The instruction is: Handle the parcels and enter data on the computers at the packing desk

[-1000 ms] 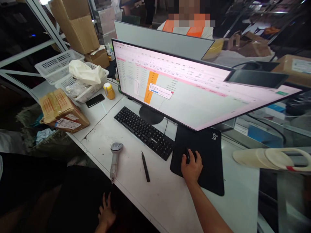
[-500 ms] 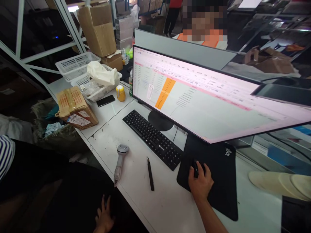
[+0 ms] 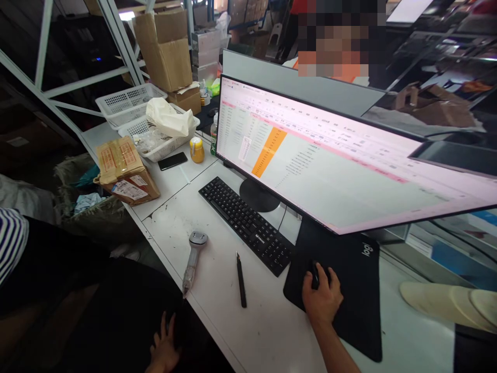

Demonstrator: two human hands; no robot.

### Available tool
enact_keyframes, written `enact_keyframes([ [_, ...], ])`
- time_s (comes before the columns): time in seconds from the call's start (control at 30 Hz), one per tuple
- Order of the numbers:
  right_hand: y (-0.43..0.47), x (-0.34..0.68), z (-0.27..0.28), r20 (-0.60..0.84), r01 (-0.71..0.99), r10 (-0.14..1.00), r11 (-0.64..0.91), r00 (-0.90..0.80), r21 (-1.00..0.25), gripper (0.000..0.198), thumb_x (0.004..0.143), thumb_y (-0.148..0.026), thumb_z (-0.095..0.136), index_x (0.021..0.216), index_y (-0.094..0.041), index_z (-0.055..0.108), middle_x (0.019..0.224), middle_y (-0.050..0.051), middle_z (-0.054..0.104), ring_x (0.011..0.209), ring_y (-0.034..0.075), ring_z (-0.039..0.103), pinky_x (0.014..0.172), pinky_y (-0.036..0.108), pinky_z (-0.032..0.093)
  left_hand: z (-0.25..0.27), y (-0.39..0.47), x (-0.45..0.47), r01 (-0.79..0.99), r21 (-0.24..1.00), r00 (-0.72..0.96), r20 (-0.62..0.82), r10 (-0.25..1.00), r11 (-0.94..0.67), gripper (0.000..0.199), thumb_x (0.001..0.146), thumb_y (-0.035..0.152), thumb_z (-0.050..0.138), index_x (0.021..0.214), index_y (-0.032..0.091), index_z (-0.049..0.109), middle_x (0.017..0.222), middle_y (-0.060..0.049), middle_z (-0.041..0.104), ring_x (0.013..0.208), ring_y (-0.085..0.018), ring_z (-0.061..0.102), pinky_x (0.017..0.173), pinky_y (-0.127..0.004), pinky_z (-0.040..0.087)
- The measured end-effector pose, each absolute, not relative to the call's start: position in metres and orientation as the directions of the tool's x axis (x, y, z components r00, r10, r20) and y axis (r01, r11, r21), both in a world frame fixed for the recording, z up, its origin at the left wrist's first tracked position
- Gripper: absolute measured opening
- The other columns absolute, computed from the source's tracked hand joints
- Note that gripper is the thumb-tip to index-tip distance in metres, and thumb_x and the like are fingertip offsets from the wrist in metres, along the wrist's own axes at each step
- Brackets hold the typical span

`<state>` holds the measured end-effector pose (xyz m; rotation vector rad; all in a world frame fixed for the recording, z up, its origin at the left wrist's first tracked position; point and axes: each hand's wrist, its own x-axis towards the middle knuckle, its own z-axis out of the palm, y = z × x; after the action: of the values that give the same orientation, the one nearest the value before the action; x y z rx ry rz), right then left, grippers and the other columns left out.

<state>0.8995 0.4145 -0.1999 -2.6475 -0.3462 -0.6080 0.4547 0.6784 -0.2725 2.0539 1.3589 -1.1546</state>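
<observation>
My right hand (image 3: 323,299) rests over a black computer mouse (image 3: 315,275), fingers curved on it. The mouse sits on a black mouse pad (image 3: 359,311) printed "logi". Low in the view, my left hand (image 3: 164,347) lies on my dark-clothed lap with its fingers apart and nothing in them. Left of the pad is a black keyboard (image 3: 244,224). A lit monitor (image 3: 349,176) behind it displays a spreadsheet with an orange column. Nearer me lie a grey handheld barcode scanner (image 3: 193,258) and a slim black pen-like tool (image 3: 241,281) with a pointed tip.
A taped cardboard box (image 3: 126,171) stands at the table's left edge. Behind it are white plastic baskets (image 3: 130,103), a phone (image 3: 173,161) and a yellow jar (image 3: 196,150). A cream cylinder (image 3: 435,300) lies at right. Beyond the divider (image 3: 295,85) is a person in orange.
The view has shifted slightly, so the scene sits a little farther right and lower. My right hand stays on the mouse and my left hand stays on my lap.
</observation>
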Motion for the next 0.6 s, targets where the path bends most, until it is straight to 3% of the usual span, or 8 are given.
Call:
enact_keyframes([
  [0.17, 0.415, 0.899, -0.199, 0.481, 0.330, 0.157, -0.895, 0.862, -0.299, 0.048, 0.099, -0.043, 0.053, 0.127, -0.009, 0.072, 0.138, 0.027, 0.062, 0.121, 0.041, 0.063, 0.085, 0.049, 0.052, -0.186, 0.705, 0.492, 0.787, -0.010, 0.246, -0.912, 0.329, -0.617, 0.096, 0.079, 0.033, 0.071, 0.167, 0.020, 0.033, 0.175, -0.015, 0.025, 0.160, -0.046, 0.024, 0.128, -0.061, 0.024],
  [0.2, 0.415, 0.898, -0.199, 0.483, 0.332, 0.157, -0.894, 0.861, -0.302, 0.048, 0.099, -0.043, 0.053, 0.128, -0.009, 0.071, 0.138, 0.027, 0.062, 0.121, 0.041, 0.064, 0.085, 0.049, 0.052, -0.158, 0.711, 0.506, 0.776, 0.098, 0.285, -0.936, 0.207, -0.623, 0.087, 0.077, 0.036, 0.073, 0.160, 0.024, 0.048, 0.168, -0.012, 0.041, 0.157, -0.045, 0.033, 0.126, -0.061, 0.029],
  [0.27, 0.417, 0.897, -0.198, 0.481, 0.331, 0.153, -0.891, 0.863, -0.311, 0.049, 0.099, -0.044, 0.053, 0.128, -0.009, 0.071, 0.138, 0.027, 0.062, 0.120, 0.041, 0.063, 0.086, 0.050, 0.051, -0.098, 0.722, 0.541, 0.729, 0.455, 0.389, -0.890, -0.238, -0.511, 0.053, 0.084, 0.049, 0.070, 0.136, 0.035, 0.072, 0.138, -0.005, 0.072, 0.133, -0.039, 0.064, 0.114, -0.055, 0.047],
  [0.33, 0.417, 0.897, -0.198, 0.476, 0.322, 0.141, -0.890, 0.868, -0.322, 0.049, 0.098, -0.044, 0.052, 0.128, -0.010, 0.071, 0.138, 0.027, 0.062, 0.120, 0.041, 0.062, 0.086, 0.051, 0.051, -0.042, 0.729, 0.587, 0.673, 0.692, 0.508, -0.689, -0.516, -0.262, 0.043, 0.089, 0.057, 0.068, 0.123, 0.033, 0.079, 0.117, -0.002, 0.080, 0.110, -0.031, 0.075, 0.104, -0.047, 0.056],
  [0.37, 0.418, 0.897, -0.198, 0.474, 0.317, 0.136, -0.890, 0.870, -0.327, 0.049, 0.098, -0.043, 0.052, 0.128, -0.010, 0.071, 0.138, 0.026, 0.061, 0.121, 0.041, 0.062, 0.086, 0.051, 0.051, -0.021, 0.730, 0.613, 0.630, 0.766, 0.604, -0.587, -0.539, -0.128, 0.045, 0.093, 0.059, 0.064, 0.125, 0.029, 0.077, 0.115, -0.004, 0.080, 0.106, -0.027, 0.076, 0.101, -0.043, 0.058],
  [0.43, 0.418, 0.897, -0.198, 0.472, 0.315, 0.134, -0.890, 0.871, -0.329, 0.048, 0.098, -0.043, 0.053, 0.128, -0.010, 0.071, 0.138, 0.026, 0.061, 0.121, 0.041, 0.062, 0.086, 0.050, 0.051, 0.004, 0.731, 0.669, 0.499, 0.866, 0.817, -0.479, -0.320, -0.022, 0.046, 0.097, 0.057, 0.060, 0.125, 0.023, 0.074, 0.113, -0.006, 0.079, 0.103, -0.023, 0.074, 0.096, -0.037, 0.058],
  [0.5, 0.417, 0.897, -0.199, 0.478, 0.315, 0.134, -0.893, 0.868, -0.321, 0.047, 0.097, -0.043, 0.055, 0.127, -0.010, 0.071, 0.138, 0.026, 0.062, 0.120, 0.041, 0.063, 0.085, 0.050, 0.052, 0.001, 0.730, 0.726, 0.356, 0.922, 0.934, -0.357, 0.026, -0.155, 0.035, 0.099, 0.046, 0.061, 0.118, 0.021, 0.073, 0.116, -0.008, 0.077, 0.107, -0.022, 0.071, 0.099, -0.036, 0.057],
  [0.6, 0.416, 0.897, -0.200, 0.478, 0.317, 0.137, -0.893, 0.868, -0.320, 0.047, 0.097, -0.042, 0.055, 0.127, -0.010, 0.072, 0.138, 0.026, 0.063, 0.120, 0.041, 0.064, 0.086, 0.051, 0.053, -0.043, 0.727, 0.796, 0.297, 0.880, 0.886, -0.108, 0.452, -0.372, 0.028, 0.098, 0.029, 0.058, 0.122, 0.019, 0.070, 0.125, -0.011, 0.073, 0.119, -0.024, 0.067, 0.110, -0.041, 0.053],
])
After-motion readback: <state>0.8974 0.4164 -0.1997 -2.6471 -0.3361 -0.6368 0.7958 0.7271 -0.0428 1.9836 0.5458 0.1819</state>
